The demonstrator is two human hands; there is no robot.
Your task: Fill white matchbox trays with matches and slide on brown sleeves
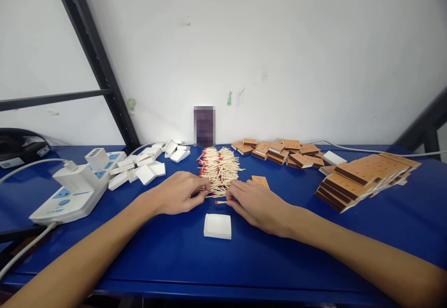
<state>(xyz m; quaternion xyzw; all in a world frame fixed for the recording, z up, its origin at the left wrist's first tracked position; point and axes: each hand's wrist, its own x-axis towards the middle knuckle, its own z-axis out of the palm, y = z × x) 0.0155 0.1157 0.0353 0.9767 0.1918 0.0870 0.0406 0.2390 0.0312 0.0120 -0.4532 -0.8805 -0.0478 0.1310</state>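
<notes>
A long heap of red-tipped matches [220, 170] lies on the blue table in front of me. At its near left edge is my left hand [185, 191], fingers curled together against the match heads; what they hold, if anything, is hidden. My right hand [256, 203] is closed at the near right edge of the heap. From its fingertips a single match [220, 202] sticks out leftward, red head first. Nearer to me, between both forearms, lies a small white matchbox tray [217, 226]; its inside is hard to make out. An orange matchbox sleeve [260, 181] shows partly behind my right hand.
Several white trays [145, 173] are heaped at the left, beside a white power strip [94, 196] with chargers. Orange matchboxes [275, 150] lie along the wall, and more are stacked [363, 177] at the right. A pixelated dark rectangle [204, 126] stands against the wall.
</notes>
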